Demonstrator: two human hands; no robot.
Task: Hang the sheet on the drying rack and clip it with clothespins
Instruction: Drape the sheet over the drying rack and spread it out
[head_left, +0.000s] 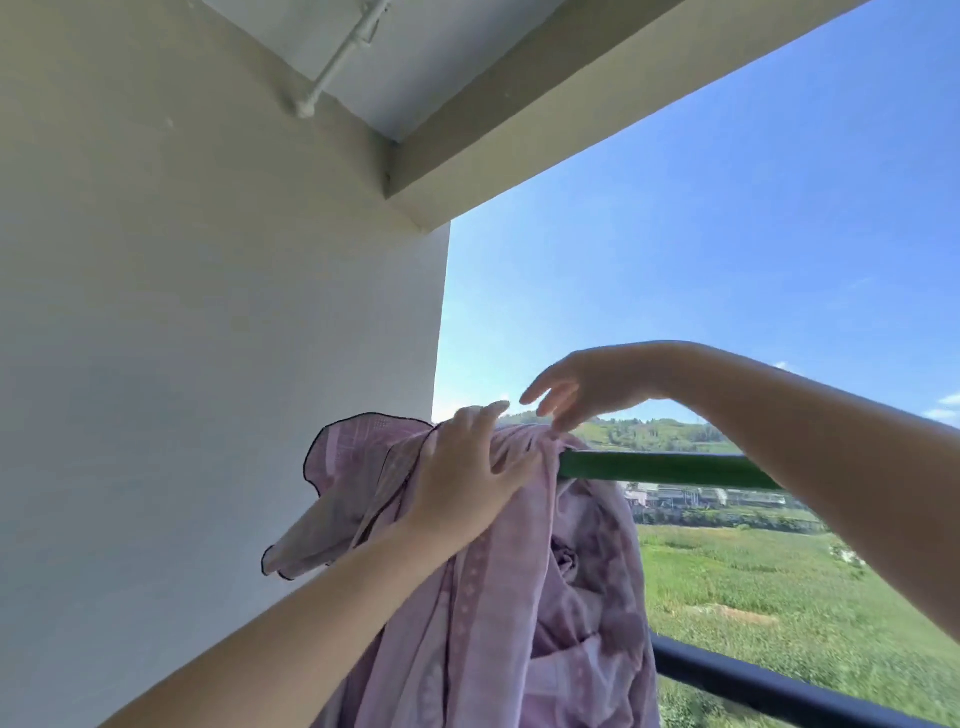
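Observation:
A pale pink patterned sheet (519, 597) with a dark stitched hem is bunched over the left end of a green drying bar (665, 469) and hangs down in folds. My left hand (462, 478) lies flat on the bunched cloth where it crosses the bar, fingers spread. My right hand (582, 387) reaches in from the right above the bar, fingers apart, its lower fingertips touching the top of the sheet. A loose corner of the sheet sticks out to the left towards the wall. No clothespins are in sight.
A white wall (208, 338) stands close on the left, with a ceiling beam (571, 109) and a pipe overhead. A dark balcony railing (769, 686) runs below the bar at lower right. Beyond lie green fields, buildings and blue sky.

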